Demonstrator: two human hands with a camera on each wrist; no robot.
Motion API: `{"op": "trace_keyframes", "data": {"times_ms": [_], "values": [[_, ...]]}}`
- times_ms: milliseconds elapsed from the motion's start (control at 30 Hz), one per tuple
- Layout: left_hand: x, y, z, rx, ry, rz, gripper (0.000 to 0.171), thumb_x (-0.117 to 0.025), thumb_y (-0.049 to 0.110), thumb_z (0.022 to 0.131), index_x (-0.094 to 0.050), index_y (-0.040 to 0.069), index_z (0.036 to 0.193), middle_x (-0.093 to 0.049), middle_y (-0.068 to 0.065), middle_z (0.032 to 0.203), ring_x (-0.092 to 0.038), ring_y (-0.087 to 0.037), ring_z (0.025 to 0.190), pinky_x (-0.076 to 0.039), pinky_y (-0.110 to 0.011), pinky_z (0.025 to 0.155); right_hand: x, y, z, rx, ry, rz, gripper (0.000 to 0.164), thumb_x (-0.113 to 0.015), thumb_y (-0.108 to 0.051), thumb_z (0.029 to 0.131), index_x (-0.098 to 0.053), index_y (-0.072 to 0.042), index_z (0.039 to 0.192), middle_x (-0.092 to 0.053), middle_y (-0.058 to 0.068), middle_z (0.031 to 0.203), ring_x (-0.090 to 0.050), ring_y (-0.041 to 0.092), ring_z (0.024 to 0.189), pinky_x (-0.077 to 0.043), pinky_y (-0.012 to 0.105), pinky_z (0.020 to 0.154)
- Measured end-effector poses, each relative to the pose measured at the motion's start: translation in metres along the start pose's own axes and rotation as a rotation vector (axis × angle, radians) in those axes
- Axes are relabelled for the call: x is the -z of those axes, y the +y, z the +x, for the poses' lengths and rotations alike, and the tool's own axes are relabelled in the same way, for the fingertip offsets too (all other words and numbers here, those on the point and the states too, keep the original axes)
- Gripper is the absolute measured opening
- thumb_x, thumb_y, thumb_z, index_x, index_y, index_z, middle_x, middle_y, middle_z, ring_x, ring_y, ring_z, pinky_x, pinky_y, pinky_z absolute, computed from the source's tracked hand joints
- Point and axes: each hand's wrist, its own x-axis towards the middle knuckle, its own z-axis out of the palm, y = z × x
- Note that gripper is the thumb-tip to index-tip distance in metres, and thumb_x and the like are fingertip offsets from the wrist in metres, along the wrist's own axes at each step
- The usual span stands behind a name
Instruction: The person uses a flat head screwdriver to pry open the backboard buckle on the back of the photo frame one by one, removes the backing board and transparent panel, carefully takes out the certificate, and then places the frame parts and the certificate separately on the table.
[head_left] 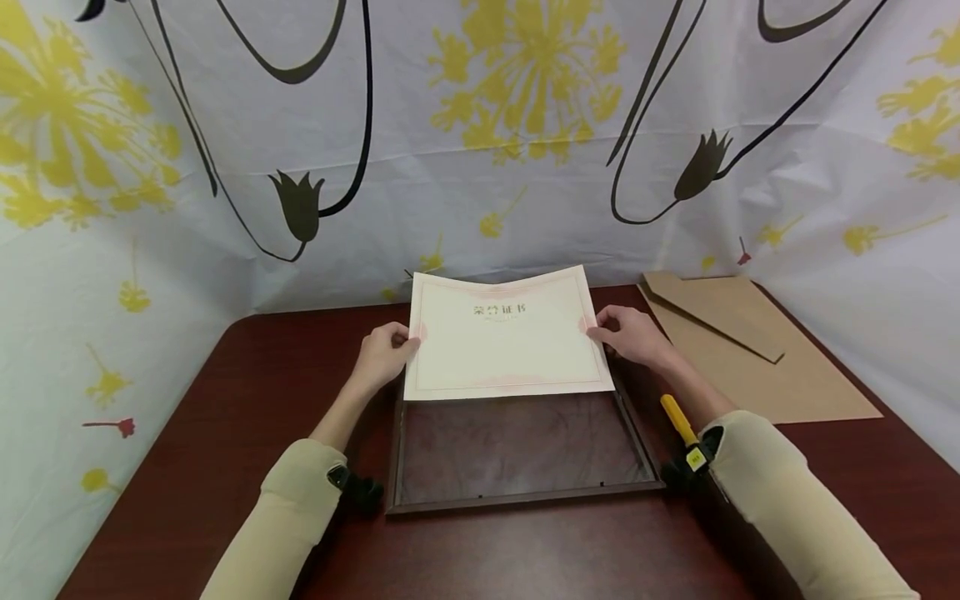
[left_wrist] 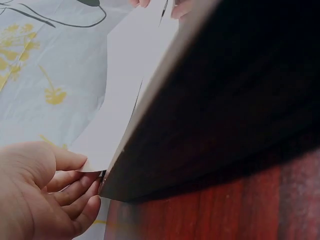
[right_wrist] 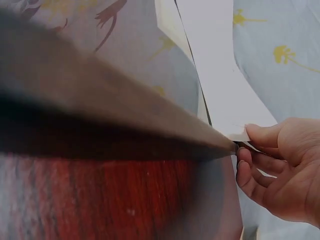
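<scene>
A cream paper certificate (head_left: 502, 358) with a pale pink border and Chinese lettering is held over the far part of a dark picture frame (head_left: 525, 498). My left hand (head_left: 384, 357) pinches its left edge between thumb and fingers. At the opposite edge, my right hand (head_left: 633, 335) pinches it the same way. The paper sags in the middle of its far edge. In the left wrist view the left hand (left_wrist: 55, 192) grips a corner of the sheet beside the frame's side. The right wrist view has the right hand (right_wrist: 287, 167) pinching the sheet near the frame's corner.
A brown kraft envelope (head_left: 757, 367) with its flap folded over lies at the right of the dark red table (head_left: 247, 417). A yellow-handled tool (head_left: 678, 418) shows by the right forearm. A patterned cloth (head_left: 480, 100) hangs behind the table.
</scene>
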Motion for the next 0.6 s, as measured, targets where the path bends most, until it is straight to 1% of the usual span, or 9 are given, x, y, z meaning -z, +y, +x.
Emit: {"op": "trace_keyframes", "data": {"times_ms": [233, 367, 500, 600], "values": [[0.002, 0.002, -0.006, -0.003, -0.021, 0.014, 0.026, -0.06, 0.018, 0.102, -0.066, -0.004, 0.114, -0.066, -0.017, 0.099, -0.061, -0.03, 0.089, -0.051, -0.042, 0.078, 0.002, 0.003, -0.011, 0.062, -0.012, 0.007, 0.02, -0.066, -0.02, 0.1, -0.058, -0.001, 0.1, -0.063, 0.011, 0.078, -0.061, 0.025, 0.063, -0.044, 0.033, 0.057], [0.003, 0.003, -0.011, 0.003, -0.043, 0.026, 0.027, -0.06, 0.019, 0.102, -0.065, -0.004, 0.116, -0.066, -0.017, 0.1, -0.06, -0.029, 0.088, -0.05, -0.041, 0.076, 0.004, 0.003, -0.018, 0.082, -0.032, 0.026, 0.021, -0.065, -0.02, 0.1, -0.057, -0.001, 0.099, -0.063, 0.009, 0.071, -0.059, 0.025, 0.059, -0.042, 0.031, 0.055], [0.004, 0.003, -0.016, 0.014, -0.092, 0.044, 0.03, -0.059, 0.021, 0.102, -0.063, -0.004, 0.118, -0.067, -0.018, 0.105, -0.062, -0.027, 0.087, -0.05, -0.039, 0.074, 0.006, 0.004, -0.023, 0.095, -0.051, 0.042, 0.021, -0.064, -0.019, 0.101, -0.056, 0.0, 0.099, -0.059, 0.007, 0.064, -0.058, 0.027, 0.054, -0.041, 0.031, 0.053], [0.005, 0.004, -0.02, 0.031, -0.148, 0.039, 0.031, -0.059, 0.022, 0.103, -0.062, -0.004, 0.118, -0.068, -0.018, 0.105, -0.063, -0.024, 0.08, -0.051, -0.036, 0.069, 0.007, 0.005, -0.026, 0.083, -0.081, 0.054, 0.022, -0.063, -0.019, 0.101, -0.054, 0.001, 0.101, -0.056, 0.005, 0.061, -0.056, 0.025, 0.051, -0.042, 0.031, 0.05]]}}
